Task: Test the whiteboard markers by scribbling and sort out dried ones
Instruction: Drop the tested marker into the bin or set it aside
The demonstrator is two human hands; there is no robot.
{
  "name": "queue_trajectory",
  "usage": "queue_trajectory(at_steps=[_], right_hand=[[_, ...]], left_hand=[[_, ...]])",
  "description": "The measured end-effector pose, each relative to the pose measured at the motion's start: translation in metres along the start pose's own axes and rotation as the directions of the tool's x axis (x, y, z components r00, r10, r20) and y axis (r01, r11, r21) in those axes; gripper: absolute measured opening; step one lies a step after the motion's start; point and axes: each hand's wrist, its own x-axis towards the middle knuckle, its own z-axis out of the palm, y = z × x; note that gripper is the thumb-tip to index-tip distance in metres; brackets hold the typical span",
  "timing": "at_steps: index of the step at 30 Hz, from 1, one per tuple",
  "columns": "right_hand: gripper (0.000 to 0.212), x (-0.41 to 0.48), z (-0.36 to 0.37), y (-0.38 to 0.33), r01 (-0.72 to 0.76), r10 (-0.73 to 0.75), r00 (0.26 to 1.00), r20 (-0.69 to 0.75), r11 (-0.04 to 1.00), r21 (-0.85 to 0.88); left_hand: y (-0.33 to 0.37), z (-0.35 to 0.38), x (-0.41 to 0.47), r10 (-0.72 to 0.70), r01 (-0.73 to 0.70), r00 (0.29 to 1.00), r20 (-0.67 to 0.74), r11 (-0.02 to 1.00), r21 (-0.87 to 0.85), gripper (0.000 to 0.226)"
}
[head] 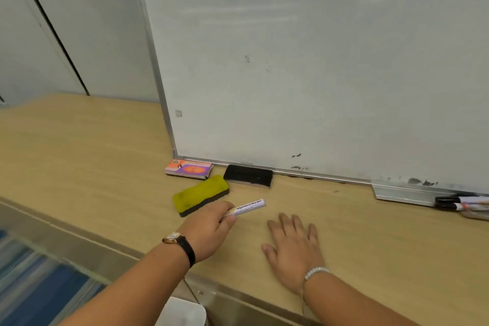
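Marker: where is it in the frame? (Asker)

Just below the centre, over a wooden table. It is a white tube with printed lettering, pointing up and to the right. (Describer)

What holds it? (Asker)

The left hand, which has a watch on the wrist. The thumb and fingers are curled and pinch the lower end. I cannot tell whether the cap is on, because that end is hidden inside the hand. (Describer)

And the other hand? (Asker)

The right hand is at lower centre-right and has a bracelet on the wrist. It lies flat on the table with its fingers straight and spread, and it holds nothing. (Describer)

How would the pen handle? (Asker)

My guess is that it is light, stiff and smooth plastic that could roll if set down. It is probably best held around the middle of the barrel, near the tip when scribbling. (Describer)

What is nearby? (Asker)

A whiteboard fills the upper right, with its bottom edge on the table. A yellow eraser lies just beside the left hand. Behind it, against the board, are a black eraser and an orange eraser. More markers lie at the right edge. (Describer)
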Motion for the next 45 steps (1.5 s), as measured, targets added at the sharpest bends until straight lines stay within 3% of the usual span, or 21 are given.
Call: queue_trajectory(at_steps=[3,10,13,18,22,27,32,35,40,45], right_hand=[[0.06,0.008,0.012,-0.049,0.034,-0.033,0.999,0.011,0.999,-0.036],[0.059,0.032,0.026,-0.109,0.039,-0.037,0.999,0.023,0.997,-0.068],[0.06,0.041,0.025,-0.111,0.026,-0.025,1.0,0.013,0.997,-0.077],[0.06,0.049,0.025,-0.114,-0.003,0.002,1.0,-0.013,0.997,-0.079],[0.059,0.049,0.026,-0.115,-0.012,0.011,1.0,-0.014,0.997,-0.081],[0.059,0.049,0.026,-0.115,-0.019,0.017,1.0,-0.021,0.997,-0.081],[0.059,0.05,0.027,-0.113,-0.025,0.023,0.999,-0.032,0.996,-0.087],[0.06,0.05,0.028,-0.113,-0.026,0.023,0.999,-0.039,0.996,-0.083],[0.058,0.048,0.028,-0.113,-0.028,0.025,0.999,-0.044,0.998,-0.063],[0.046,0.036,0.019,-0.101,-0.031,0.043,0.988,-0.149,0.996,0.082]], left_hand=[[-0.04,-0.012,-0.028,0.017,-0.017,0.999,0.035,1.0,0.004,0.021],[-0.125,-0.026,-0.078,0.002,-0.003,0.991,0.135,1.0,0.006,0.025],[-0.154,-0.025,-0.091,0.059,-0.057,0.992,0.108,0.998,-0.024,0.042],[-0.193,0.003,-0.117,0.182,-0.203,0.972,0.152,0.969,0.139,0.035],[-0.215,0.038,-0.133,-0.053,-0.07,0.929,0.367,0.947,0.314,0.035],[-0.233,0.064,-0.143,-0.224,0.028,0.865,0.449,0.915,0.403,0.034],[-0.243,0.055,-0.148,-0.175,0.042,0.924,0.341,0.93,0.365,0.037],[-0.245,0.033,-0.145,-0.022,0.002,0.996,0.087,0.976,0.22,0.027],[-0.219,-0.02,-0.124,0.149,-0.1,0.964,-0.219,0.97,0.22,0.028],[-0.163,-0.06,-0.071,0.198,-0.148,0.95,-0.241,0.966,0.21,0.031]])
